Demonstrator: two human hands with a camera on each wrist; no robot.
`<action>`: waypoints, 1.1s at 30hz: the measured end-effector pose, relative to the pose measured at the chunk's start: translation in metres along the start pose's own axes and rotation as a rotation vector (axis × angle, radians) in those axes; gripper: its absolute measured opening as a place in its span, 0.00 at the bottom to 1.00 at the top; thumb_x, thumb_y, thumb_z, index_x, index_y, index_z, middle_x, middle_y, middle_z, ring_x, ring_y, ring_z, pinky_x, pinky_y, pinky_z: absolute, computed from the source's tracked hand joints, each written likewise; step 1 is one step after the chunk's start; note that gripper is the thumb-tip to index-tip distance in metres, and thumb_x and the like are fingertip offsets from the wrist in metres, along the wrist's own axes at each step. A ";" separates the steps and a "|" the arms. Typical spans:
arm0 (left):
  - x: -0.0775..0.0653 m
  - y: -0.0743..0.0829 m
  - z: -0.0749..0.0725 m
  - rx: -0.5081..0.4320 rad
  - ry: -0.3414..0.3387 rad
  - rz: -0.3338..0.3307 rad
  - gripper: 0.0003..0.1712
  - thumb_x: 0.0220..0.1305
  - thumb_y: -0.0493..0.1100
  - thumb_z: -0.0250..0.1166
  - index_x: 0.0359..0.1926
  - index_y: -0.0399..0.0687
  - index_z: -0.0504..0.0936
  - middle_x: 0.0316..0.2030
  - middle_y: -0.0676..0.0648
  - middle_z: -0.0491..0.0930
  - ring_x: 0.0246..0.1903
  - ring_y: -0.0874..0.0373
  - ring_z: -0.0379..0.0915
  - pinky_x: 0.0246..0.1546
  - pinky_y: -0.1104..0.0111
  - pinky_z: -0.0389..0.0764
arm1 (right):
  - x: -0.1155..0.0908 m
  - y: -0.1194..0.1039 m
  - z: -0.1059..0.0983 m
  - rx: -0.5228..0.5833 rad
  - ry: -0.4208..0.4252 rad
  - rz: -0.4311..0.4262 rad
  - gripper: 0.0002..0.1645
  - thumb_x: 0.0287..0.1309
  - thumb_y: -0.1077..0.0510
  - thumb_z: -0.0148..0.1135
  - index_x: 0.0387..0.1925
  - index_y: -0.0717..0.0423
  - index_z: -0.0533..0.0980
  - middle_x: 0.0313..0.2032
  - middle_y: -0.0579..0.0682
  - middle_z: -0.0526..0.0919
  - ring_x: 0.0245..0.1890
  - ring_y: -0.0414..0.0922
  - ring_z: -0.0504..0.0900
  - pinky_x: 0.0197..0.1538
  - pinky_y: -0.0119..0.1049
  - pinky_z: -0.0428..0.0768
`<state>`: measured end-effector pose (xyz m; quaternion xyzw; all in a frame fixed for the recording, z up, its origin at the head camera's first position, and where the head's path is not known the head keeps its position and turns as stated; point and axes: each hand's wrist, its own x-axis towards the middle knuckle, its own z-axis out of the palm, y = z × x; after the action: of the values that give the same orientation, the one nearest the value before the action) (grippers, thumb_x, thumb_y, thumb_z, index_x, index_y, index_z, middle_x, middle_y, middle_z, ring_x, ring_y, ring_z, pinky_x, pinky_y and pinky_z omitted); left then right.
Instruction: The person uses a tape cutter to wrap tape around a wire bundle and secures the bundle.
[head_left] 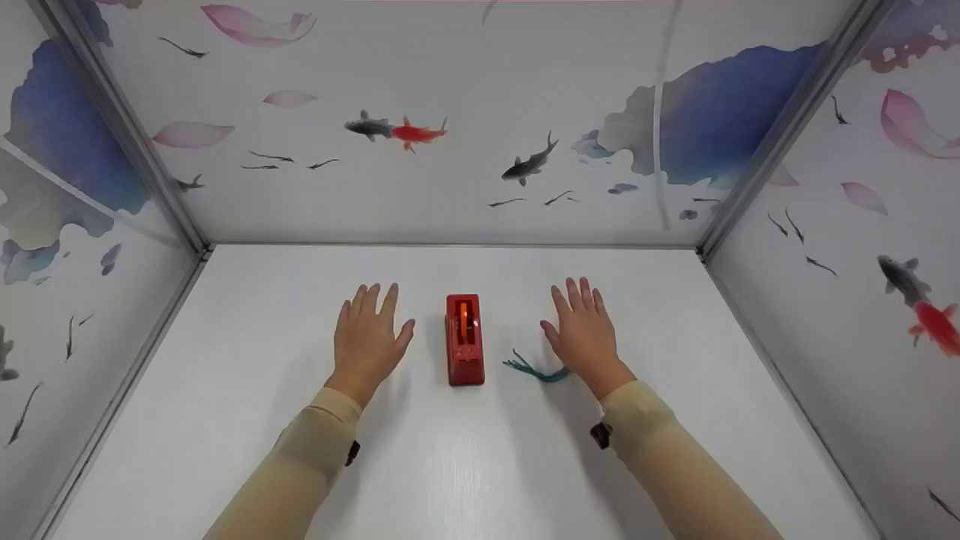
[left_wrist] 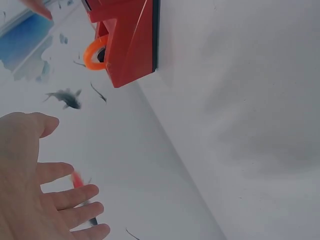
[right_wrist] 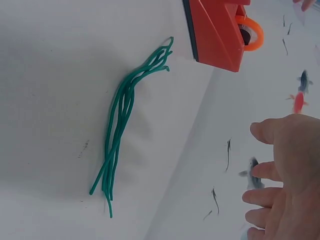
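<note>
A red tape dispenser [head_left: 466, 352] with an orange roll [head_left: 463, 319] in it stands on the white table between the two hands. To its left, the left hand [head_left: 367, 337] is held palm down with straight, spread fingers and touches nothing that I can see. On the other side the right hand [head_left: 583, 330] has the same pose, also holding nothing. Several green strings [right_wrist: 120, 115] lie in a loose bundle between the dispenser and the right hand; in the head view the right wrist partly hides the bundle's right end.
White panels printed with fish and petals rise at the back [head_left: 465, 202], left [head_left: 135, 277] and right [head_left: 787, 300] of the table [head_left: 465, 465]. Grey metal posts [head_left: 176, 172] stand at the back corners. Each sleeve has a small dark device [head_left: 601, 435] at the wrist.
</note>
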<state>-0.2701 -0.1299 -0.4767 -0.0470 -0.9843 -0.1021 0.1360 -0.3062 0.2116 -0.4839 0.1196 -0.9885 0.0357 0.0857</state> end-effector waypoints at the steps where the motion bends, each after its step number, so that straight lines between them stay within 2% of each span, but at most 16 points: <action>1: 0.001 0.000 -0.001 0.003 0.000 -0.002 0.38 0.76 0.59 0.56 0.78 0.45 0.63 0.74 0.35 0.65 0.77 0.38 0.56 0.75 0.43 0.59 | 0.001 0.000 0.000 -0.005 0.000 0.001 0.40 0.76 0.43 0.55 0.78 0.59 0.59 0.79 0.65 0.56 0.81 0.62 0.50 0.81 0.56 0.50; 10: 0.007 0.005 -0.003 0.010 -0.003 -0.004 0.39 0.76 0.60 0.56 0.78 0.46 0.62 0.75 0.36 0.65 0.77 0.39 0.56 0.75 0.44 0.60 | 0.007 -0.010 0.003 -0.006 0.008 -0.050 0.40 0.76 0.43 0.54 0.79 0.58 0.58 0.80 0.63 0.54 0.82 0.61 0.46 0.81 0.54 0.48; 16: 0.002 0.009 0.007 0.008 -0.014 -0.016 0.40 0.75 0.60 0.58 0.78 0.47 0.63 0.74 0.36 0.65 0.77 0.39 0.57 0.75 0.44 0.62 | 0.005 -0.020 0.009 -0.016 -0.002 -0.044 0.39 0.76 0.42 0.54 0.79 0.55 0.60 0.80 0.62 0.53 0.82 0.60 0.46 0.82 0.54 0.48; 20: -0.003 0.018 0.016 0.000 -0.032 -0.012 0.39 0.74 0.60 0.59 0.78 0.47 0.64 0.74 0.37 0.66 0.75 0.39 0.60 0.74 0.45 0.64 | 0.002 -0.030 0.015 0.034 -0.012 -0.052 0.37 0.76 0.42 0.54 0.78 0.53 0.63 0.80 0.60 0.56 0.82 0.59 0.49 0.81 0.54 0.50; 25: -0.013 0.030 0.030 -0.036 -0.085 -0.010 0.37 0.74 0.59 0.59 0.76 0.48 0.67 0.72 0.39 0.71 0.71 0.43 0.67 0.69 0.49 0.72 | -0.007 -0.042 0.028 0.132 -0.020 -0.072 0.34 0.74 0.42 0.58 0.74 0.51 0.69 0.76 0.56 0.66 0.79 0.56 0.60 0.78 0.55 0.60; 29: -0.020 0.036 0.040 -0.098 -0.130 -0.049 0.34 0.74 0.59 0.60 0.74 0.49 0.70 0.68 0.41 0.76 0.66 0.45 0.74 0.62 0.51 0.79 | -0.014 -0.052 0.035 0.184 -0.014 -0.104 0.32 0.70 0.44 0.64 0.70 0.50 0.73 0.70 0.53 0.75 0.71 0.53 0.73 0.72 0.53 0.71; 33: -0.027 0.041 0.046 -0.161 -0.167 -0.092 0.32 0.74 0.59 0.61 0.71 0.50 0.75 0.63 0.42 0.80 0.60 0.46 0.79 0.57 0.53 0.83 | -0.017 -0.059 0.040 0.208 -0.027 -0.148 0.28 0.69 0.44 0.65 0.67 0.47 0.77 0.65 0.51 0.79 0.66 0.50 0.77 0.68 0.51 0.76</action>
<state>-0.2513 -0.0813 -0.5201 -0.0208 -0.9819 -0.1829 0.0445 -0.2817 0.1549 -0.5238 0.2009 -0.9690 0.1302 0.0618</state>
